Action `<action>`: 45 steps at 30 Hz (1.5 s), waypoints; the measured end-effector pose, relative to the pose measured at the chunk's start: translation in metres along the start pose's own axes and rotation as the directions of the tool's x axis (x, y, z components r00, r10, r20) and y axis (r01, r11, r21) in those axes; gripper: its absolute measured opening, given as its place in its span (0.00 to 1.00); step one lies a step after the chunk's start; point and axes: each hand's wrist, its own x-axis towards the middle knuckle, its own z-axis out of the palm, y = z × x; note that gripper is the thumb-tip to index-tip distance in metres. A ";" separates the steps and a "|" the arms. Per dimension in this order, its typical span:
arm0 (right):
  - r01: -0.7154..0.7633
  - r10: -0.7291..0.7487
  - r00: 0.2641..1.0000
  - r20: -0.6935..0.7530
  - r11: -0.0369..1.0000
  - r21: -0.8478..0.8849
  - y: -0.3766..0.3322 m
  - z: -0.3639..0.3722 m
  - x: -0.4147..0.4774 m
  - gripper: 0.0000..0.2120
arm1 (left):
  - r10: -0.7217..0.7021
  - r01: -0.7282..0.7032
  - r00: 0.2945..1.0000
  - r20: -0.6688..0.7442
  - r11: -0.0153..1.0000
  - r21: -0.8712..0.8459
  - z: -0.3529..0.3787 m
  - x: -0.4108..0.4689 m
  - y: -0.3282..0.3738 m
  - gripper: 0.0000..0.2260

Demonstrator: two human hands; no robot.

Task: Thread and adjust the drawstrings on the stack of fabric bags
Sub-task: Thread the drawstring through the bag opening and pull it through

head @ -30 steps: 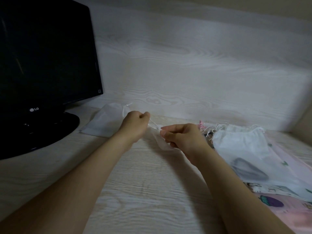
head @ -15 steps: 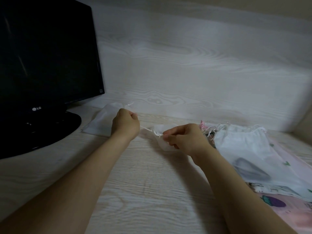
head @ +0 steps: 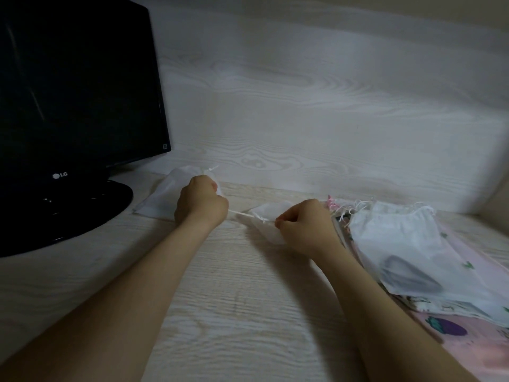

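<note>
The left hand (head: 199, 202) clenches the taut drawstring (head: 239, 213) while the right hand (head: 305, 227) pinches the white bag (head: 268, 215) between them; one finished-looking bag (head: 162, 198) lies beyond the left, and the stack (head: 399, 238) beside the right apparently awaits.

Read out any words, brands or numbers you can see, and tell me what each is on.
"LG": on the lower bezel of the black monitor.
Small square mark at the monitor's lower right corner: too small to read.
Printed fabric bags: pictures only, no legible words.
</note>
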 end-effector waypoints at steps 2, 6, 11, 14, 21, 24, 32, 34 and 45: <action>-0.006 0.005 1.000 -0.024 1.000 -0.017 0.001 0.000 0.001 0.11 | -0.003 0.003 1.000 -0.025 1.000 0.000 0.000 -0.001 0.001 0.09; 0.015 -0.015 0.998 -0.069 1.000 -0.010 0.001 0.002 0.000 0.07 | 0.053 -0.046 0.994 -0.100 0.996 0.074 0.003 -0.001 0.003 0.06; 0.195 -0.181 0.971 -0.159 0.978 0.079 -0.003 -0.002 -0.005 0.04 | 0.216 -0.206 0.956 -0.199 0.976 0.070 0.007 -0.002 -0.003 0.04; 0.223 -0.173 0.969 -0.178 0.922 0.316 -0.010 -0.001 -0.008 0.04 | 0.333 -0.337 0.941 -0.066 0.940 -0.058 0.014 -0.001 -0.004 0.10; 0.171 -0.041 0.977 -0.209 0.732 0.659 -0.025 -0.009 -0.013 0.05 | 0.370 -0.236 0.856 0.362 0.901 -0.365 0.014 -0.009 0.011 0.12; 0.228 -0.005 0.951 -0.310 0.688 0.689 -0.029 -0.011 -0.016 0.11 | 0.390 -0.210 0.874 0.290 0.842 -0.497 0.008 -0.010 0.015 0.10; 0.377 -0.206 0.906 -0.369 0.787 0.488 -0.029 0.004 -0.020 0.20 | 0.364 -0.368 0.926 -0.103 0.805 -0.466 0.001 0.002 0.018 0.14; 0.399 -0.273 0.906 -0.322 0.803 0.442 -0.028 0.011 -0.020 0.18 | 0.372 -0.421 0.903 -0.216 0.867 -0.268 -0.003 -0.002 0.017 0.11; 0.488 -0.496 0.866 0.059 0.865 0.116 -0.033 0.047 -0.013 0.37 | 0.266 -0.132 0.883 -0.387 0.932 0.337 -0.032 0.018 -0.007 0.13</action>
